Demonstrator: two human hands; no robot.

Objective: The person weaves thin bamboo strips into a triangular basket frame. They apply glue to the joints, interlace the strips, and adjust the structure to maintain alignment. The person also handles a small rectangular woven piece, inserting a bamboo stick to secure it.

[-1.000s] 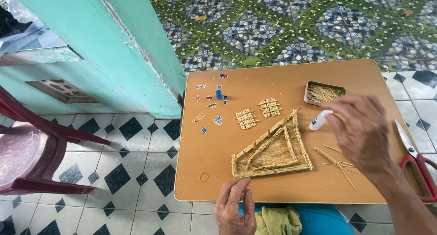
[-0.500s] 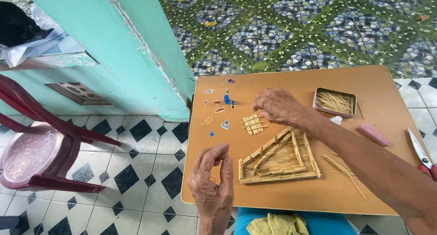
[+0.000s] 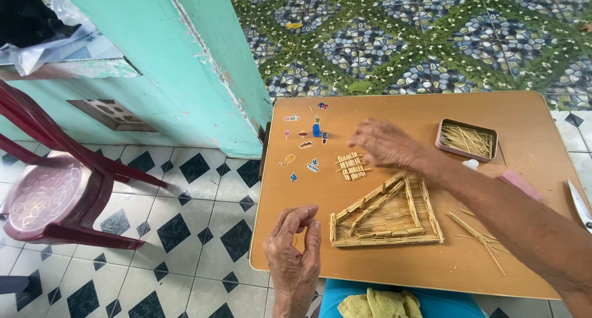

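Observation:
On the wooden table (image 3: 524, 118), my right hand (image 3: 385, 142) reaches in from the right, palm down with fingers spread. It hovers just right of a small raft of sticks (image 3: 351, 166) and holds nothing that I can see. Below it lies a triangular frame of glued sticks (image 3: 385, 216). At the table's front left edge, my left hand (image 3: 296, 244) is raised with thumb and fingertips pinched together, and nothing shows between them.
A metal tin of thin sticks (image 3: 467, 139) stands at the back right, with loose sticks (image 3: 478, 232) and a pink glue tube (image 3: 521, 183) nearby. Scissors (image 3: 579, 204) lie at the right edge. Small stickers (image 3: 305, 142) dot the left side. A red plastic chair (image 3: 55, 188) stands left of the table, beside a teal wall (image 3: 203, 65).
My right hand let go of the white-capped tube on the right and swung left across the table to the small stick rafts. My left hand lifted and pinched its fingers.

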